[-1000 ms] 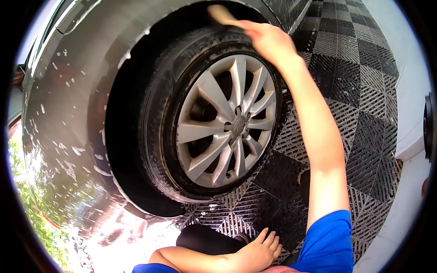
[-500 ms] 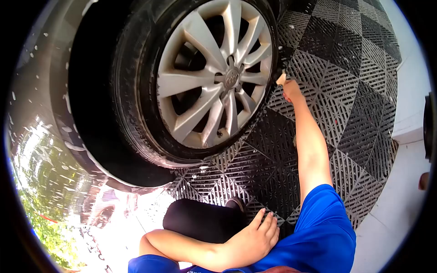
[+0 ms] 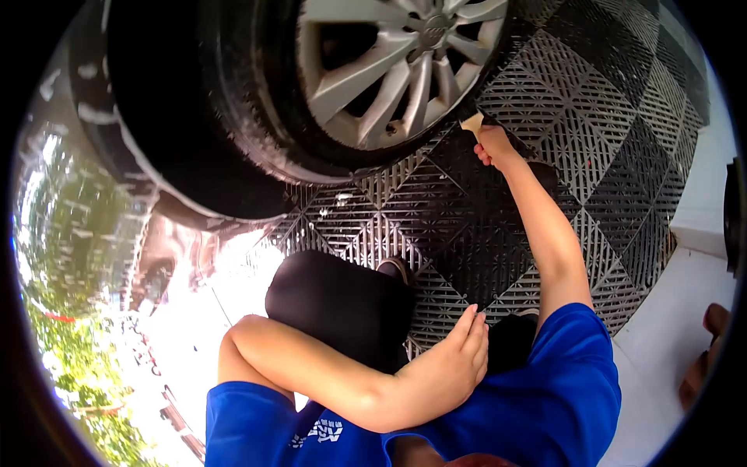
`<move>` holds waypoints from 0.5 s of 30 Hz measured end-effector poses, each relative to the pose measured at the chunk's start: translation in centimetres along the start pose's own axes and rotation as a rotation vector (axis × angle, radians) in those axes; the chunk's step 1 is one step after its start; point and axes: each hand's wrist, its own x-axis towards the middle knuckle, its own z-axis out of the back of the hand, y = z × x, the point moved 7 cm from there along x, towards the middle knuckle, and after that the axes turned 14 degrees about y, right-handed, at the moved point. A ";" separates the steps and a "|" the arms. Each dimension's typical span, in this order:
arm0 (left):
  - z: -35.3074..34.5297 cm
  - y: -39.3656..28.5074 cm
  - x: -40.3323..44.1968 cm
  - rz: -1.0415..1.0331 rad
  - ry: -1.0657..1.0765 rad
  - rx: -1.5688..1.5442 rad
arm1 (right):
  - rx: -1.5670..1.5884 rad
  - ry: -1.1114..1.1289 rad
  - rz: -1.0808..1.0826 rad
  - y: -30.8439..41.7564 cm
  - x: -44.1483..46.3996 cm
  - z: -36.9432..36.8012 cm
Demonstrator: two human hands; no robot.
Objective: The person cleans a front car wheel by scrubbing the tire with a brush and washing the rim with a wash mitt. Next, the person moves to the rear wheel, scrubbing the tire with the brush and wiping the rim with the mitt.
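Observation:
My right hand (image 3: 496, 146) is closed around a brush (image 3: 472, 123) with a pale, flared handle. The brush's dark end is at the lower right side of the tyre (image 3: 342, 159), where bristles and rubber are hard to tell apart. Inside the tyre sits a silver multi-spoke wheel rim (image 3: 381, 105), its top cut off by the view. My left hand (image 3: 451, 362) is empty, fingers extended and lying close together, in front of my blue shirt near my lap.
A glossy car body panel (image 3: 93, 202) with foam streaks curves along the left. Black and grey slatted floor tiles (image 3: 568, 117) lie under the wheel. My dark-clad knee (image 3: 338, 307) is below the tyre. A white wall base (image 3: 700, 210) borders the right.
The view has tilted, so the wheel appears higher. My right hand has carried the brush down around the tyre's edge. My left hand stays near my lap.

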 end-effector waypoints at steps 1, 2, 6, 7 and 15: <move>0.1 -0.1 -0.1 -0.008 0.021 0.012 | -0.003 0.078 -0.067 -1.0 -0.2 -1.0; 0.0 -0.2 -0.2 -0.018 0.042 0.024 | -0.018 0.093 -0.080 -1.8 -0.5 -1.8; -0.3 -1.0 0.0 -0.017 0.043 0.002 | 0.516 0.477 -0.531 -8.1 -2.8 -9.3; -0.4 -1.2 0.1 -0.036 0.056 0.008 | 0.625 0.593 -0.559 -10.0 -2.7 -11.8; -0.9 -2.3 0.3 -0.064 0.067 0.000 | 0.645 0.960 -0.711 -4.4 -14.6 -23.7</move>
